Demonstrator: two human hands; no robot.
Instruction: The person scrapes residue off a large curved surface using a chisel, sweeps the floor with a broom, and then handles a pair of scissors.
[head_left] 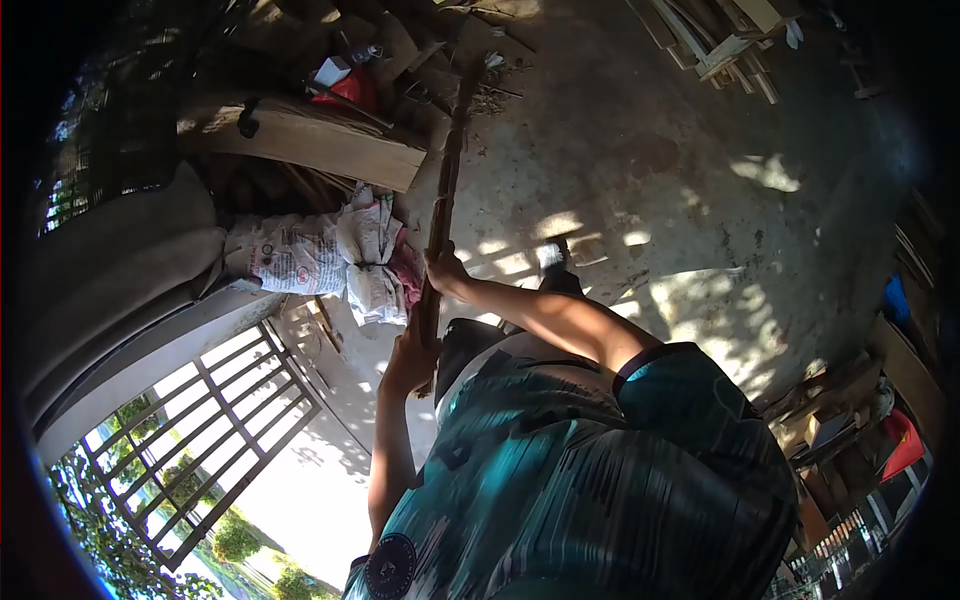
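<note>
A long, thin brown wooden strip or bundle of strips (452,165) runs from near my body up toward the top of the view. My left hand (410,362) is wrapped round its lower end. Farther up the wood, my right hand (445,272) grips it too, with the fingers closed. Both hands are left of my body, the right one ahead of the left. Just left of the wood lie printed white sacks (300,252) and a piece of dark pink cloth or sack (405,268).
A thick wooden beam (330,142) lies at the upper left, near a red bag (355,88) and scrap wood. Planks (700,40) are piled at the top right. A barred metal gate (215,430) stands lower left. More wood and a red object (902,445) are at the right.
</note>
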